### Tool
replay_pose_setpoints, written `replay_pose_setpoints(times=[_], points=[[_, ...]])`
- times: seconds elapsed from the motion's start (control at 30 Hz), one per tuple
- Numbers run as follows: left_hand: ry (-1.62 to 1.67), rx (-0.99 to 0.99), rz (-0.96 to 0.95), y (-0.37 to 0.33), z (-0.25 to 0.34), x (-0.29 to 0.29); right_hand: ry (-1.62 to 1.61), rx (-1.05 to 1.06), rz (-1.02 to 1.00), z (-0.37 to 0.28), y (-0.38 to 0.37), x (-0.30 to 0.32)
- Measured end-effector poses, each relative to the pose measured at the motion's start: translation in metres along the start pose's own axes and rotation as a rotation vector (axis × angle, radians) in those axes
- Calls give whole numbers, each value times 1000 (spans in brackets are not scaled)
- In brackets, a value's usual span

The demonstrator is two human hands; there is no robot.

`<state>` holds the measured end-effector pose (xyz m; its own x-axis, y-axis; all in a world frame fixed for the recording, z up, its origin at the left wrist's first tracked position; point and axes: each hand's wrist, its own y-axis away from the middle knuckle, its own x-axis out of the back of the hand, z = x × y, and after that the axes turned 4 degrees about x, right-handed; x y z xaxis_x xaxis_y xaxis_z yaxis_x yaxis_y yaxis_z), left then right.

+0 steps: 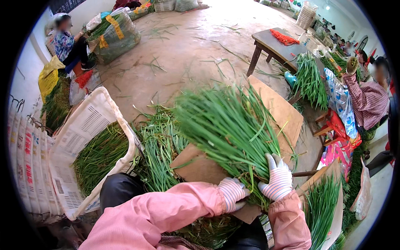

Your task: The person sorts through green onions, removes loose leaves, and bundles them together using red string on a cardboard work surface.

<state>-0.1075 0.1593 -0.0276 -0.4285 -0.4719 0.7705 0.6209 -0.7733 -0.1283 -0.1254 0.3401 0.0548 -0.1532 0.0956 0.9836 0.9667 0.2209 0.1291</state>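
A big bunch of green chives (227, 125) fans out in front of me, its leaf tips pointing away and blurred by motion. My right hand (276, 178), in a striped white glove, is closed round the right side of its stem end. My left hand (233, 194), gloved alike, has its fingers curled on the lower left of the same stems; the fingertips are partly hidden. Under the bunch lies a brown board (200, 165). Loose chives (156, 150) are heaped just left of the board.
On my left stands a tilted white plastic crate (70, 141) with chives in it, beside stacked crates (31, 162). More chives (323, 210) lie at my right. A dark table (271, 41) holds red ties (284, 37). Other people (368, 100) sit at right and far left.
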Motion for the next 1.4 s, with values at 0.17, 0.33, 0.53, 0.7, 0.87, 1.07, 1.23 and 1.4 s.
replay_pose_setpoints(times=[0.17,0.33,0.53,0.7,0.87,1.07,1.23,1.4], points=[[100,82,-82,1,14,17,-48,-67,50,-4,-10,-12],[107,203,-168,15,28,33,-126,-376,79,-14,-43,-9],[282,-143,87,167,70,74,-124,-127,52,7,-20,2],[430,-48,393,326,70,103,-123,242,483,-5,-30,13],[460,36,638,399,23,154,-70,847,317,-258,-53,1],[220,532,478,477,-129,192,-351,1077,155,-424,-143,-93],[-14,1159,162,509,-257,162,-206,1062,14,-463,-183,-131],[-352,1147,354,475,-350,139,-214,1057,-40,-465,-191,-132]])
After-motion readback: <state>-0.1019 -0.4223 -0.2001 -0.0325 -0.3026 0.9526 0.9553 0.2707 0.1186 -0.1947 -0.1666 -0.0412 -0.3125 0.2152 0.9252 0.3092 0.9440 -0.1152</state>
